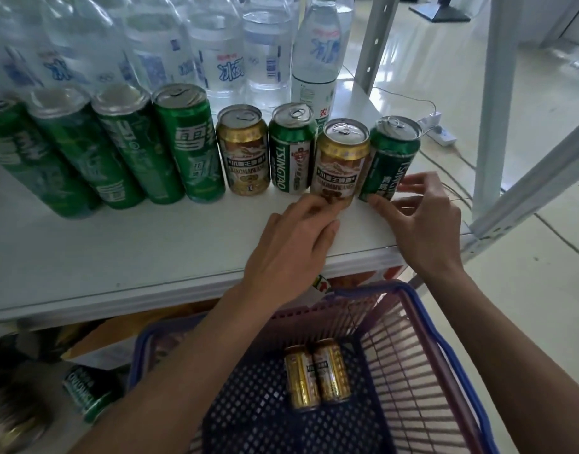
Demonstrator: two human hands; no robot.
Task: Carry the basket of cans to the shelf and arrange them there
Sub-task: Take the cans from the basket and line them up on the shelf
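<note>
Gold can (339,162) under left hand (289,247) fingertips, green can (391,158) pinched by right hand (425,221), both arms outstretched.

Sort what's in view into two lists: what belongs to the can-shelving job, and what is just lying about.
Job:
- row of cans on the shelf
- gold can at the left hand
- green can at the right hand
- basket with two gold cans left

Lying about:
- water bottles behind the row
- power strip on the floor
- goods on the lower shelf

Glossy metal cans (340,158) stand on a smooth white shelf (117,257); the basket (412,371) is latticed plastic.
</note>
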